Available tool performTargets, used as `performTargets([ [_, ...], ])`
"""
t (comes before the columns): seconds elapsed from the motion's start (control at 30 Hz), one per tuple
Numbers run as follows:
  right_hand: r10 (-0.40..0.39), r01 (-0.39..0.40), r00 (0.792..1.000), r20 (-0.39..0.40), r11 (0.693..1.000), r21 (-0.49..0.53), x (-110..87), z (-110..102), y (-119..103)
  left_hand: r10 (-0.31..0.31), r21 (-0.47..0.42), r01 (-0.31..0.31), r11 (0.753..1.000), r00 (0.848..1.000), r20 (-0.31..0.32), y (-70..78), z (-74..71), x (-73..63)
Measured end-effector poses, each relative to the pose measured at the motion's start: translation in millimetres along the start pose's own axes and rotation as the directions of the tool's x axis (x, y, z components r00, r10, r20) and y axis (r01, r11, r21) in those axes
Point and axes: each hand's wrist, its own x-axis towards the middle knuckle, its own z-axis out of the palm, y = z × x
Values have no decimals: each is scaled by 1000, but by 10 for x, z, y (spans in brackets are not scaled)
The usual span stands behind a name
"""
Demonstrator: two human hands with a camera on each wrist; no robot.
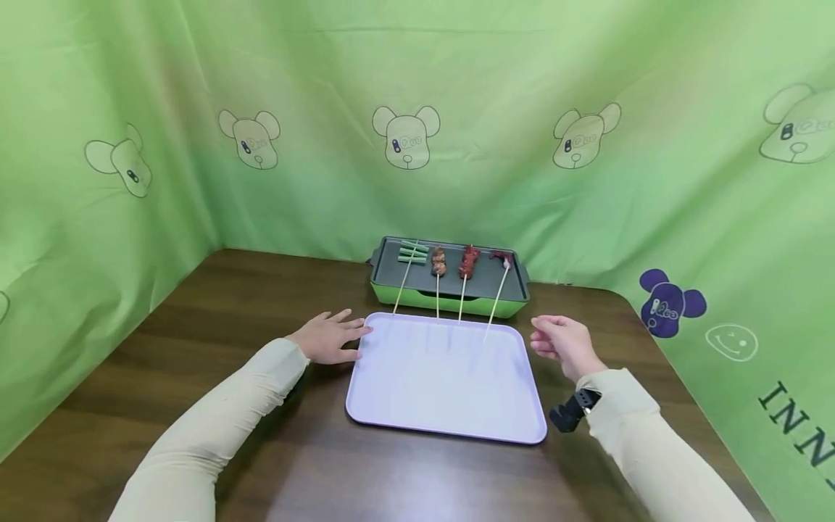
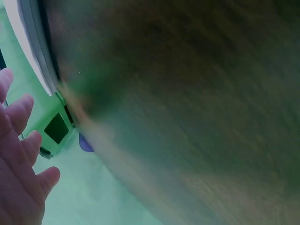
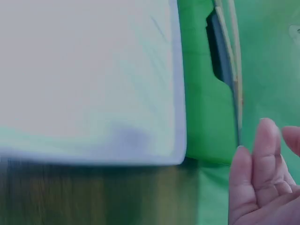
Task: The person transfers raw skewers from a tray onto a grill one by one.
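Observation:
A pale lavender tray lies flat on the table in the head view. My left hand has its fingers spread, with the fingertips at the tray's upper left corner; contact is hard to confirm. Beside the upper right corner, my right hand is loosely bent and holds nothing. Behind the tray stands a green grill with a dark top plate. Across it lie a green vegetable skewer, a browned meat skewer, a red meat skewer and a skewer with a dark red, tentacle-like piece. Their sticks point toward the tray.
The brown wooden table extends around the tray. Green printed cloth hangs behind the grill and along both sides. A black device is strapped to my right wrist.

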Motion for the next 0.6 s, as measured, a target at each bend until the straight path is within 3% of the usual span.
performTargets([
  [0.1,51,-50,999,-14,998,48,57,83,47,4,-7,-4,1000,1000,-2,-17,17,23],
  [0.23,101,-102,995,26,993,56,148,198,50,-11,5,11,1000,1000,-1,-37,1,26],
  [0.6,180,-184,982,51,981,70,270,474,-49,53,18,-53,998,998,30,-31,98,13],
])
